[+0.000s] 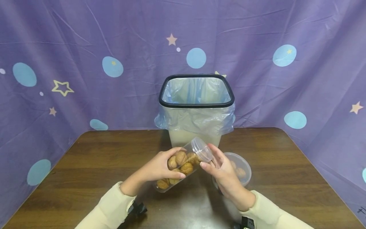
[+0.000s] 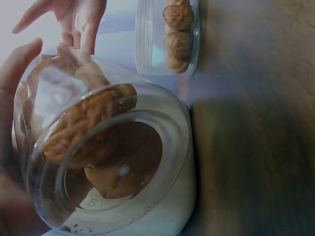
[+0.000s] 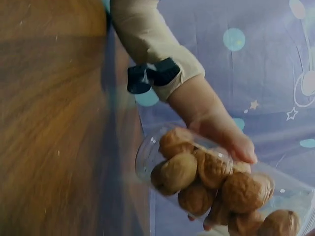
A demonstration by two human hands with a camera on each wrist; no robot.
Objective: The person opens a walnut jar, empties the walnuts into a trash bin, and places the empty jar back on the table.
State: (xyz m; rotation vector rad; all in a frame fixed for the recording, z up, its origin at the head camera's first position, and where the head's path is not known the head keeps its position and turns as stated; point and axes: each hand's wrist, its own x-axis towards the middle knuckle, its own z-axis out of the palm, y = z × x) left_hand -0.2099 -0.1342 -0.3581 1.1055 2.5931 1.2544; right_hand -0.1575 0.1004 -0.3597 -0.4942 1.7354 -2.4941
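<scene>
Left hand [image 1: 157,167]: fingers curled firmly round the tilted jar.
Right hand [image 1: 227,178]: fingers spread wide about the jar's mouth end [image 1: 201,150]; whether they touch it, I cannot tell.
Tilted jar [image 1: 183,163]: clear, raised above the bench [image 1: 286,168], mouth end higher and toward the right hand, base low on the left.
Walnuts [image 1: 181,158]: several, inside the tilted jar.
Second jar [image 1: 248,171]: clear, on the bench, partly hidden behind the right hand, with more walnuts showing through its wall.
Bin [image 1: 197,105]: black-rimmed, draped with a bluish liner [image 1: 197,119], standing beyond the tilted jar.
Curtain [image 1: 143,47]: purple, patterned with stars, behind everything.
</scene>
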